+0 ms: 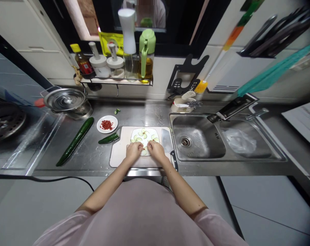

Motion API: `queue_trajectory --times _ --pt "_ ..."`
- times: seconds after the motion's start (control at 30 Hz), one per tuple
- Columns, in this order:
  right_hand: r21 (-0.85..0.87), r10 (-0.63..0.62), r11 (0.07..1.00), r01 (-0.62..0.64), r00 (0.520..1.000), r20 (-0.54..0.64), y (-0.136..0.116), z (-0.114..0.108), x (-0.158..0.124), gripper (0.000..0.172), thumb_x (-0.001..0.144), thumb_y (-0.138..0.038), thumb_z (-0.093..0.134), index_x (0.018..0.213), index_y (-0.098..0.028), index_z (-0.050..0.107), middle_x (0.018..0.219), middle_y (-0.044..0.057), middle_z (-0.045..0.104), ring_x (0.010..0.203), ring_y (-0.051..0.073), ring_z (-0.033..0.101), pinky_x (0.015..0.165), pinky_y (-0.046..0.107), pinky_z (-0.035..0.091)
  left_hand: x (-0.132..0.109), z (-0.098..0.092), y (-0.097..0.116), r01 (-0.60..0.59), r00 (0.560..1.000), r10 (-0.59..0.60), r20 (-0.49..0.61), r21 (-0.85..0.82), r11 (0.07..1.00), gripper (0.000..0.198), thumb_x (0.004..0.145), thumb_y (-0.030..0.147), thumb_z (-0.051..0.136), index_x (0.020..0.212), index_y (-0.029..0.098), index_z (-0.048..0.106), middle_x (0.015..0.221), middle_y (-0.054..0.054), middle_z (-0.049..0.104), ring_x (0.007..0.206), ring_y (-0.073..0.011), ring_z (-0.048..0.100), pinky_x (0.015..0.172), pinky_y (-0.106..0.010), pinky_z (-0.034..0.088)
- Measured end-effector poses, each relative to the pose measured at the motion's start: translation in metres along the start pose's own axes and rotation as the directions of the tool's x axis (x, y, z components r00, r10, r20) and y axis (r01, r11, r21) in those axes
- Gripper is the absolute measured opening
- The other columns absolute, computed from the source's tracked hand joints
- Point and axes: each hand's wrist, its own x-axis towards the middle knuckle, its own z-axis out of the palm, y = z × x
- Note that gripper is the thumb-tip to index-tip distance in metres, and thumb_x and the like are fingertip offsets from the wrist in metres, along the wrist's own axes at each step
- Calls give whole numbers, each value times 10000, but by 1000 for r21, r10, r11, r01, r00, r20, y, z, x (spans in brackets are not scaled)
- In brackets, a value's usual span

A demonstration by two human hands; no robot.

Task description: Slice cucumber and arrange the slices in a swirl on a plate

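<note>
My left hand and my right hand are over the front part of a white plate, fingers closed in a pinch. What lies between the fingertips is too small to make out. Thin half-round cucumber slices are laid on the plate in curved groups, and some sit between my hands. Under the plate is a pale cutting board. A kitchen knife rests along the board's right side, its black handle toward me. Left of the board lies a cut cucumber piece, near a small dish of chopped red bits.
A whole cucumber and a lidded steel pot are on the left counter. The double sink with its faucet is at the right. Bottles and seasoning jars stand on a wall rack. Cucumber scraps lie behind the board.
</note>
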Motion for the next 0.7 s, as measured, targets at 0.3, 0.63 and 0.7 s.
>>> queue_trajectory --times 0.3,0.63,0.7 --pt "197 74 980 -40 983 -169 21 -9 -8 205 847 -265 452 830 -193 643 714 20 630 661 145 527 600 224 309 -6 -11 -9 -6 991 -12 -130 -136 991 154 816 283 564 898 247 690 865 -11 706 891 -196 612 834 -303 388" --pt "286 64 958 -3 977 -203 23 -13 -13 276 833 -371 431 780 -186 629 640 23 600 595 153 524 565 231 322 3 -32 -8 -57 952 -47 -304 -326 944 160 793 308 585 870 230 700 760 12 669 718 -140 579 672 -243 381" --pt "288 60 958 3 976 -209 23 -13 -13 292 834 -393 430 781 -186 629 634 23 598 591 155 523 562 234 324 9 -39 -14 -50 937 -79 -339 -357 933 167 787 314 584 865 225 702 748 12 666 685 -133 567 652 -237 377"
